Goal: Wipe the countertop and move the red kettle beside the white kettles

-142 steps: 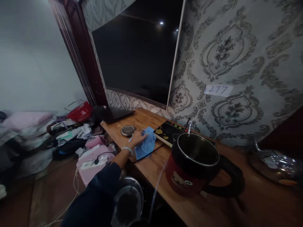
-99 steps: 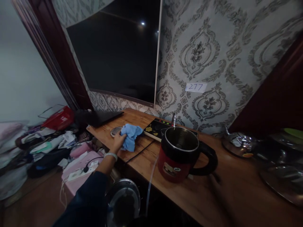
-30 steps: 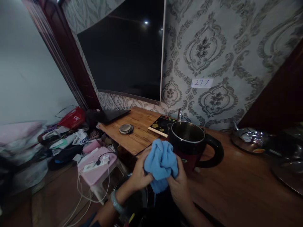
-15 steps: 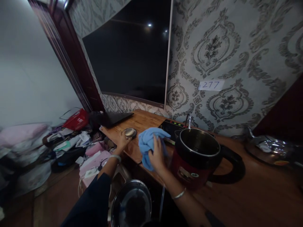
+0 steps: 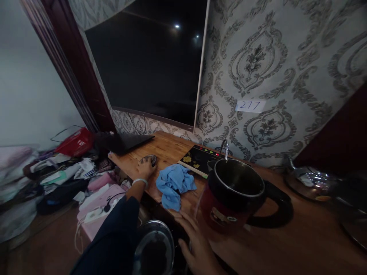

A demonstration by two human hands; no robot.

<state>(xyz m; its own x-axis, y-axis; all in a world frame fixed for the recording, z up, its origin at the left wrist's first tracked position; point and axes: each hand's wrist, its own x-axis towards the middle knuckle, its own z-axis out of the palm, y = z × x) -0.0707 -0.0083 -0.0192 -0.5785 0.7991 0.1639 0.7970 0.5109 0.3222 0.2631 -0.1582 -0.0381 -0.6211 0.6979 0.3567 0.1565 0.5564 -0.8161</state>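
Observation:
A crumpled blue cloth (image 5: 175, 184) lies on the wooden tabletop (image 5: 169, 147). Below its near end, by the table's front edge, my right hand (image 5: 197, 242) is empty with its fingers apart. Farther left, my left hand (image 5: 145, 168) is closed over a small round metal lid (image 5: 153, 159), covering much of it; its fingertips are partly hidden. To the right of the cloth stands a dark red and black electric kettle (image 5: 226, 210), its top uncovered and its handle to the right. Under the table edge sits a round metal basin (image 5: 157, 244).
Behind the kettle are a black cooktop panel (image 5: 197, 158) and a thin curved tap (image 5: 225, 148). A shiny metal kettle (image 5: 312, 177) stands at the right. A black laptop-like slab (image 5: 129, 142) lies at the back left. Piled clothes (image 5: 65, 172) fill the left side.
My right hand has let go of the blue cloth, leaving it on the table, and has drawn back toward me. My left hand stays at the lid. The view has shifted slightly.

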